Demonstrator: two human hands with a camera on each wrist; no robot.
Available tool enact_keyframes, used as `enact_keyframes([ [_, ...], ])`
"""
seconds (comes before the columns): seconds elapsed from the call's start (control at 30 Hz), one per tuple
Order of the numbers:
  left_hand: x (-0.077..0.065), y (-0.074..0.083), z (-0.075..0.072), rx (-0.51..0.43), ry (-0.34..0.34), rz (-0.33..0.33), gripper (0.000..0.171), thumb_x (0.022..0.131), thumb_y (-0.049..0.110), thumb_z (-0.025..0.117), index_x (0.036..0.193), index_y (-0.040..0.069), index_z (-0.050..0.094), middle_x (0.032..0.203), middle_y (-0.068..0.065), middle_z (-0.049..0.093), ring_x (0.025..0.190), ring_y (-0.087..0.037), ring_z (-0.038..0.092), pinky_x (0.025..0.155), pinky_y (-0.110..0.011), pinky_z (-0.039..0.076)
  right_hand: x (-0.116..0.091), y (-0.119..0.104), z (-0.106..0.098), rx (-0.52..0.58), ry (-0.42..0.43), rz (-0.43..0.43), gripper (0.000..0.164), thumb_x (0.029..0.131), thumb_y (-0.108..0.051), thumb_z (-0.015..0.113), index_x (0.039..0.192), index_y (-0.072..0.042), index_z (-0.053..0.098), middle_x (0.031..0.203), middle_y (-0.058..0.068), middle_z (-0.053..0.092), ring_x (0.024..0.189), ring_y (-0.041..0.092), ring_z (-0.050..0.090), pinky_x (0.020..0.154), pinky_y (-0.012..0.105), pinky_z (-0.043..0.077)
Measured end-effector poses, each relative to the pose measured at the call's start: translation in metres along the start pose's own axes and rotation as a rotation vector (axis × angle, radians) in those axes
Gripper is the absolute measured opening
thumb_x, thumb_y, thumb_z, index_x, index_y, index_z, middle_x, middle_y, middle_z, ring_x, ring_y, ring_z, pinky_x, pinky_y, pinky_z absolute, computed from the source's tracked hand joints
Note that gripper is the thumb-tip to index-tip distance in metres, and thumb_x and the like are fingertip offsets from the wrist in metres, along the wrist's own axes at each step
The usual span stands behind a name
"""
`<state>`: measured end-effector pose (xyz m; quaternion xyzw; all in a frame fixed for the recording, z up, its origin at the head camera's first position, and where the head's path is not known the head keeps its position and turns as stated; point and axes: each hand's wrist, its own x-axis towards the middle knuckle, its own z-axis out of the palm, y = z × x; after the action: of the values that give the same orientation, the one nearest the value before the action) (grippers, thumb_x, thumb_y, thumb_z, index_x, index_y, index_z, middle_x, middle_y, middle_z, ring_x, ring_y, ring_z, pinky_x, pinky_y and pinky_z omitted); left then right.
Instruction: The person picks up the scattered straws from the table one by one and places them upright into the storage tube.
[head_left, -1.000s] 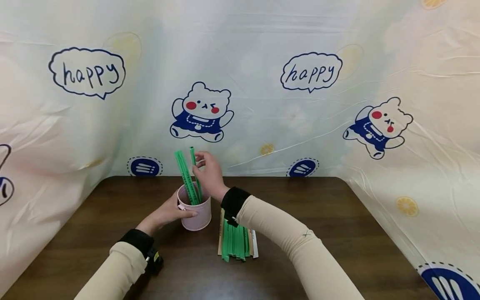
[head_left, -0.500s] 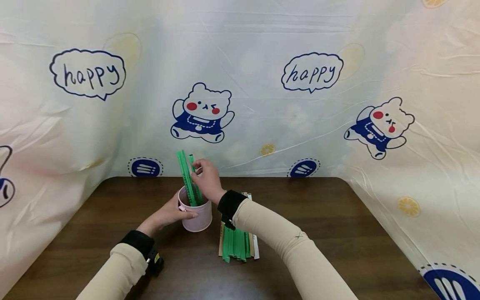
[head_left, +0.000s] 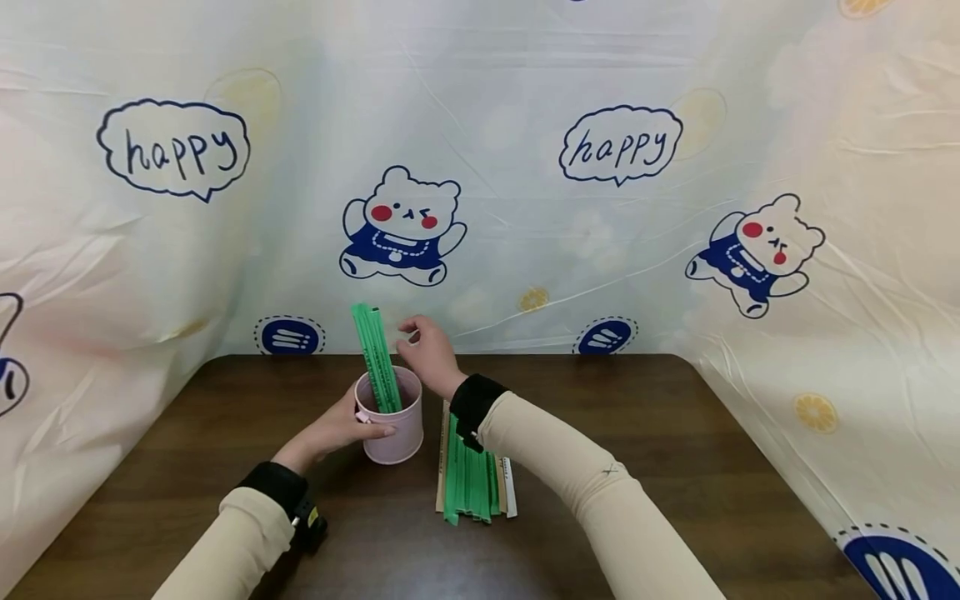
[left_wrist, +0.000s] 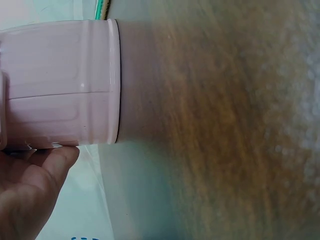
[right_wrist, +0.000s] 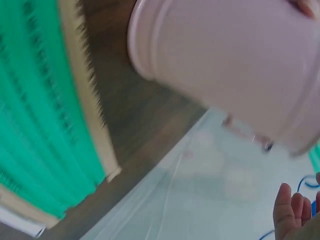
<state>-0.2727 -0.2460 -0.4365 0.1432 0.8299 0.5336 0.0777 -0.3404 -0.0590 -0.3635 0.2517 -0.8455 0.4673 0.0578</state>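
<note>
A small pink metal pail [head_left: 393,437] stands on the table at the centre left. My left hand [head_left: 341,425] grips its left side, thumb across the front; in the left wrist view the fingers lie along the pail's wall. Several slim green printed wrapped sticks [head_left: 377,358] lean together inside it, tops tilted left. Just right of these sticks hovers my right hand [head_left: 429,354], fingers loosely bent, apart from them and holding nothing. Beneath the right forearm lies a pile of green wrapped sticks [head_left: 470,483], partly hidden by the wrist.
Tan strips and a white strip [head_left: 512,492] flank the pile; the right wrist view shows a tan strip [right_wrist: 90,90] at its edge. The brown table [head_left: 615,450] ends against a printed curtain [head_left: 510,250] at the back.
My right hand has lowered a green stick into the pail beside the others, let it go and drawn off slightly to the right. The left hand keeps its hold on the pail.
</note>
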Motion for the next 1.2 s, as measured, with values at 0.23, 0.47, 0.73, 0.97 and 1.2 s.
enact_keyframes([
  [0.23,0.001,0.000,0.000,0.005,0.004,-0.009,0.107,0.088,0.025,0.080,0.160,0.002,0.004,0.156,-0.030,0.032,0.140,-0.047,0.039,0.117,-0.067,0.034,-0.006,0.035,-0.037,-0.047,0.030,0.054,0.030,0.098,-0.008,0.059,0.126,0.001,0.063,0.132,0.022,0.063,0.114,0.034,0.061,0.096,0.042,0.051],
  [0.47,-0.002,0.003,0.002,0.009,0.003,-0.033,0.105,0.088,0.026,0.079,0.160,0.003,0.006,0.156,-0.030,0.033,0.140,-0.047,0.038,0.117,-0.068,0.033,-0.031,0.082,-0.064,-0.094,0.012,0.154,0.026,0.100,-0.006,0.058,0.125,0.003,0.062,0.129,0.022,0.062,0.115,0.036,0.061,0.099,0.048,0.050],
  [0.73,-0.003,0.000,0.002,0.015,0.007,-0.037,0.108,0.088,0.028,0.079,0.161,0.004,0.003,0.158,-0.030,0.030,0.143,-0.049,0.036,0.117,-0.070,0.032,-0.051,0.140,-0.067,-0.175,-0.117,0.225,0.026,0.094,0.000,0.061,0.118,0.008,0.063,0.108,0.020,0.066,0.092,0.028,0.062,0.083,0.042,0.052],
  [0.97,-0.004,0.000,0.003,0.009,-0.001,-0.050,0.109,0.089,0.029,0.078,0.161,0.004,0.001,0.159,-0.030,0.027,0.144,-0.049,0.034,0.118,-0.071,0.030,-0.065,0.138,-0.062,-0.230,-0.188,0.297,0.041,0.082,0.012,0.053,0.062,-0.013,0.028,0.061,-0.003,0.020,0.056,0.013,0.017,0.057,0.029,0.021],
  [1.2,0.000,0.000,0.001,-0.006,0.000,-0.023,0.108,0.088,0.027,0.079,0.160,0.004,0.003,0.157,-0.029,0.030,0.142,-0.048,0.036,0.117,-0.070,0.031,-0.068,0.134,-0.059,-0.248,-0.194,0.269,0.051,0.083,0.013,0.054,0.068,-0.019,0.017,0.067,-0.004,0.011,0.061,0.013,0.012,0.063,0.032,0.016],
])
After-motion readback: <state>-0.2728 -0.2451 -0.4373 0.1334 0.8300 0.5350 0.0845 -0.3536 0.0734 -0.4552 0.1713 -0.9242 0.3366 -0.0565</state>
